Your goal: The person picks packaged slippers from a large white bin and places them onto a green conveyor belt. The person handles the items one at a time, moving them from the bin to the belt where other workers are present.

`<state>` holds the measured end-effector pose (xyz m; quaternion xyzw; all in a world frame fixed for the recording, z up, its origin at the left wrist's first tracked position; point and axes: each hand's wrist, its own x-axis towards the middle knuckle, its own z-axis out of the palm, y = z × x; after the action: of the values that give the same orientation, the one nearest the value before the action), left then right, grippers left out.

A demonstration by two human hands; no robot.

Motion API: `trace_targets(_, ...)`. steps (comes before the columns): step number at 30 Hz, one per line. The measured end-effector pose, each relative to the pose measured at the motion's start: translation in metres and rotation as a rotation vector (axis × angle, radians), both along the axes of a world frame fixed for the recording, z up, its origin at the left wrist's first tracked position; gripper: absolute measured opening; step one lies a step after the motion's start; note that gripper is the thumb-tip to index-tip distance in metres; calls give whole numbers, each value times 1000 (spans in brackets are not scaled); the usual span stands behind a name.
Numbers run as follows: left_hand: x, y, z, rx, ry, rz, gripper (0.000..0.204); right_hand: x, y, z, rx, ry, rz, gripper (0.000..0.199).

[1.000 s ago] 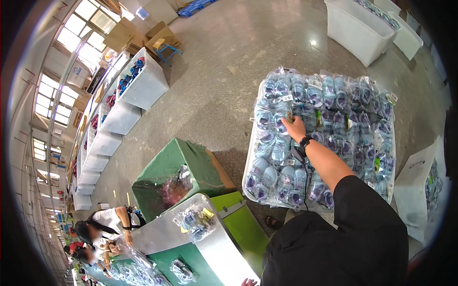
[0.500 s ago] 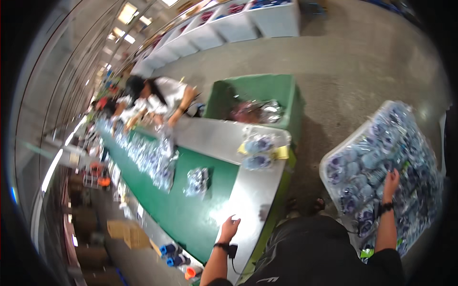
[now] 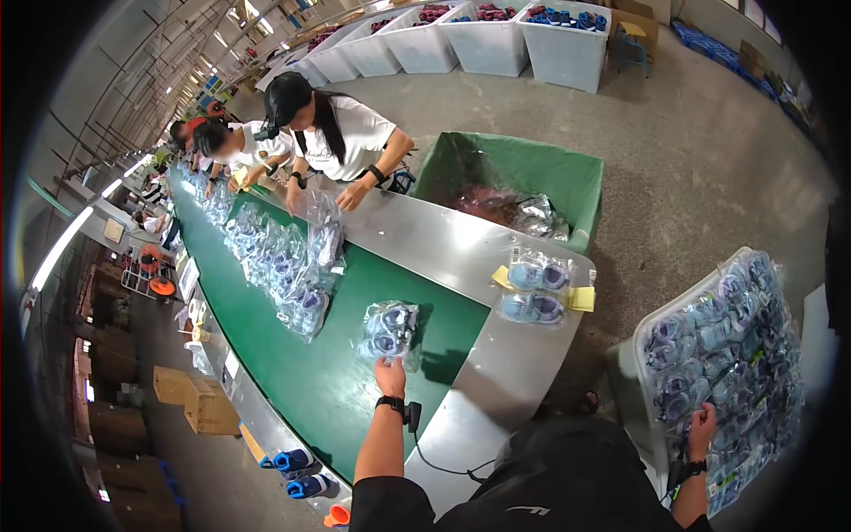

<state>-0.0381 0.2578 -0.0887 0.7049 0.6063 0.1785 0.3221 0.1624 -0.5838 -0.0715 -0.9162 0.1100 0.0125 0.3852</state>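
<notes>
My left hand (image 3: 390, 377) reaches over the green conveyor belt, its fingers closed on the near edge of a clear bag of light blue and purple shoes (image 3: 390, 330). A dark shadow lies on the belt to the right of this bag. My right hand (image 3: 702, 431) is at the near left side of a pale bin (image 3: 651, 390) heaped with bagged shoes (image 3: 722, 332). Its fingers are loosely bent and apart beside the bags, with nothing visibly held.
Two light blue shoes (image 3: 534, 290) with yellow paper lie on the metal edge (image 3: 461, 408). Beyond stands a green bin (image 3: 585, 191) with plastic bags inside. Co-workers (image 3: 341, 142) handle bagged shoes along the belt's far side. Blue shoes (image 3: 306, 486) sit at the left edge.
My left hand has moved forward from the metal edge and taken hold of the bagged shoes. My right hand has drawn back toward me over the pale bin. The whole view has shifted.
</notes>
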Motion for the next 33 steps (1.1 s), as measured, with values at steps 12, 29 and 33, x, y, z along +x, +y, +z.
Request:
trace_targets(12,61,43,-40,-164,77,351,93,-48,95,82,-70,149,299,39)
trace_targets(29,86,-102,35,-1470,-1039,-100,34,-5,218,158,96,141,444,37)
trace_targets(33,91,-176,82,-1601,-972,-212,43,10,262,201,377,247,638,35)
